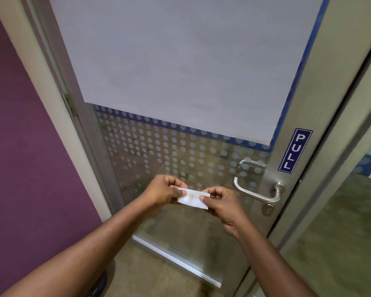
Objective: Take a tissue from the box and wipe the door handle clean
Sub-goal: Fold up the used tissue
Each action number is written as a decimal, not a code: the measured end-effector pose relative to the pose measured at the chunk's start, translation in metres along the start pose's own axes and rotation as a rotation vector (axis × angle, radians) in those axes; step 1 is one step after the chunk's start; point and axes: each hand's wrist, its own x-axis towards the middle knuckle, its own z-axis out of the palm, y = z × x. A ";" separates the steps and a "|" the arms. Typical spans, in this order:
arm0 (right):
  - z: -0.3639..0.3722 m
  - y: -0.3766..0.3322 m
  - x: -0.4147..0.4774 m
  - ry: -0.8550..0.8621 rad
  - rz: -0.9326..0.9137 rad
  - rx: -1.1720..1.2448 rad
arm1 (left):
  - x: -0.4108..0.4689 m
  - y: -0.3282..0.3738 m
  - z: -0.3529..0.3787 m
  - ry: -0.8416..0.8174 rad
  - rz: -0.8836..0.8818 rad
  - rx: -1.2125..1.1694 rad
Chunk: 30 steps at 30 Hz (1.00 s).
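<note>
A small folded white tissue (192, 200) with a faint yellowish mark is stretched between both hands in front of the glass door. My left hand (162, 190) pinches its left end and my right hand (221, 203) pinches its right end. The steel lever door handle (255, 192) sits on the door's right stile, a short way to the right of my right hand and not touched. No tissue box is in view.
The glass door (180, 71) has frosted film above and a dotted band below. A blue PULL sign (295, 150) is above the handle, a keyhole (267, 209) below it. A purple wall (19, 146) stands at left. A glass side panel (341, 221) is at right.
</note>
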 end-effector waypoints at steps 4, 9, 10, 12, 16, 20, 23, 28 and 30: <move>0.038 0.005 0.020 0.055 -0.099 -0.178 | 0.002 -0.010 -0.028 0.092 0.021 0.137; 0.094 0.015 0.048 0.106 -0.201 -0.387 | 0.007 -0.031 -0.070 0.207 -0.024 0.216; 0.106 0.018 0.052 0.116 -0.208 -0.422 | 0.007 -0.035 -0.079 0.200 -0.040 0.196; 0.133 0.024 0.059 0.124 -0.231 -0.490 | 0.010 -0.045 -0.098 0.186 -0.073 0.153; 0.187 0.039 0.072 0.116 -0.393 -0.638 | 0.022 -0.065 -0.137 0.239 -0.177 0.024; 0.243 0.055 0.089 0.027 -0.449 -0.684 | 0.036 -0.085 -0.181 0.273 -0.274 -0.166; 0.281 0.069 0.100 -0.014 -0.434 -0.672 | 0.045 -0.100 -0.216 0.313 -0.325 -0.334; 0.363 0.108 0.126 -0.153 -0.414 -0.697 | 0.063 -0.152 -0.297 0.370 -0.421 -0.533; 0.395 0.126 0.133 -0.241 -0.392 -0.728 | 0.066 -0.176 -0.329 0.420 -0.449 -0.525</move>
